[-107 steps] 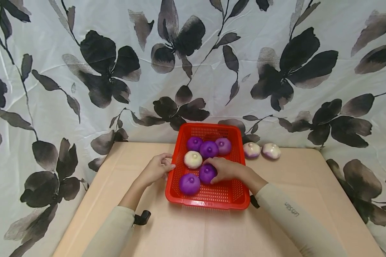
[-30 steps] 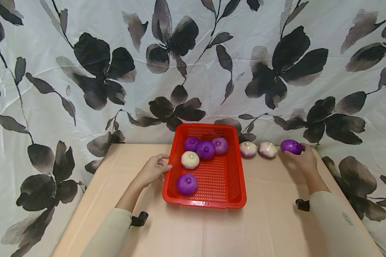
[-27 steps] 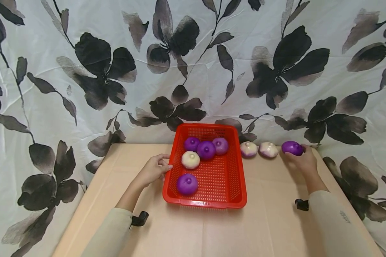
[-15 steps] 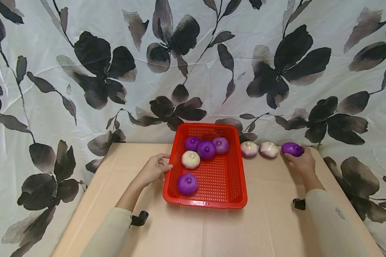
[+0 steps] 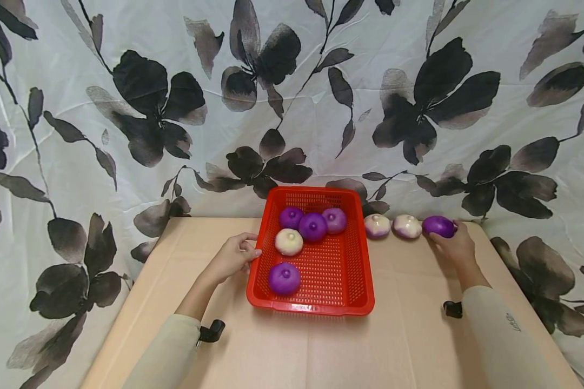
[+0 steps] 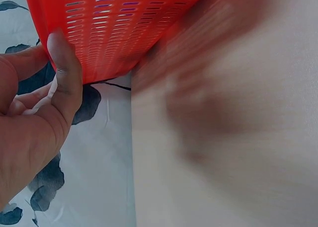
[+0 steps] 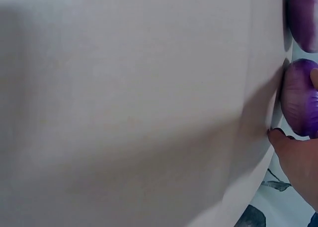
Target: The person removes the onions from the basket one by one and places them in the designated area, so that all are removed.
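My left hand pinches the left rim of a red plastic basket; the left wrist view shows the thumb against the perforated basket wall. Several purple onions, among them one near the front, lie in the basket with one white onion. At the table's back right, my right hand grips a purple onion from its right side. That onion is at the right end of a row, beside a white-and-purple onion. In the right wrist view, fingers are around the purple onion.
Another white-and-purple onion sits between the basket and the row's middle onion. The light wooden-toned table ends at the back against a floral cloth. Black wrist cameras sit on both forearms.
The right hand has taken a purple onion out of the basket to the right end of the row, then shifted it slightly left towards its neighbour. The left hand stays on the basket rim.
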